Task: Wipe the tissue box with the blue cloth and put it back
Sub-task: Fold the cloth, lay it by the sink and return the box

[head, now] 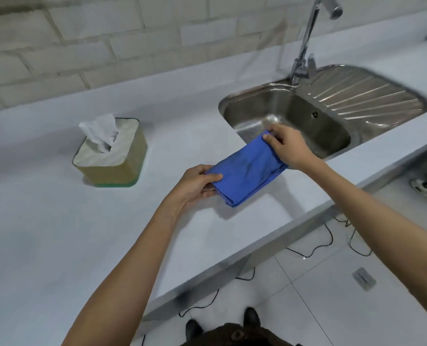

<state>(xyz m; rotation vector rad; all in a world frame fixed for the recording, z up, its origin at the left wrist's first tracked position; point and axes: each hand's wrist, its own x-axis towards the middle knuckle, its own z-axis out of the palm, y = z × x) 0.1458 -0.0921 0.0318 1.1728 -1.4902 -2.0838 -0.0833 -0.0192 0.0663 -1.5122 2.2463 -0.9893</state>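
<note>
Here the left hand pinches the near-left end of the blue cloth, thumb on top, while the right hand grips its far-right end, fingers closed over the edge. The folded cloth hangs above the white counter, its long axis running from near left to far right, toward the steel sink. Well to the left stands the tissue box, upright on the counter, a tissue sticking up from its top.
</note>
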